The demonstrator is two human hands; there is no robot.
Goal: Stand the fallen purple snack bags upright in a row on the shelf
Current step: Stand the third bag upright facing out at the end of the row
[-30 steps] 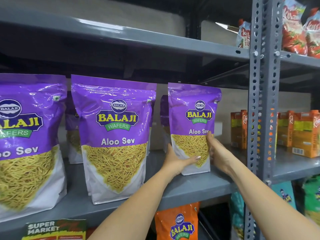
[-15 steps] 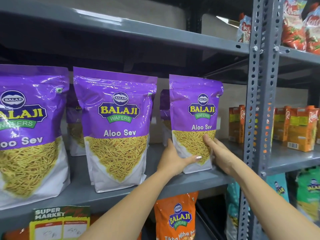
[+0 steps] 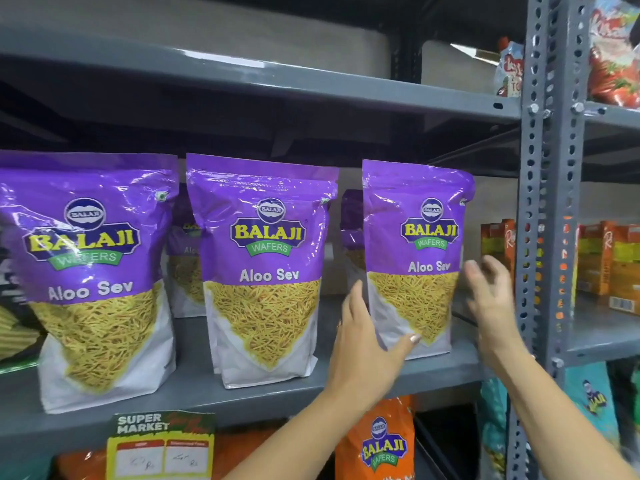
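Three purple Aloo Sev bags stand upright along the front of the grey shelf (image 3: 263, 398): a left bag (image 3: 93, 271), a middle bag (image 3: 266, 268) and a right bag (image 3: 415, 258). More purple bags (image 3: 351, 216) stand half hidden behind them. My left hand (image 3: 363, 337) rests against the lower left corner of the right bag, thumb across its front. Just off that bag's right edge, my right hand (image 3: 488, 296) is blurred, with its fingers spread and nothing in it.
A perforated grey upright post (image 3: 543, 202) stands right of my right hand. Orange cartons (image 3: 609, 261) fill the neighbouring shelf, red bags (image 3: 613, 64) sit above. An orange snack bag (image 3: 379, 441) and a price tag (image 3: 161, 445) are below the shelf edge.
My right hand has come off the right bag's side and opened beside it. The left hand stays on the bag's lower left. The bag stands upright on the shelf.
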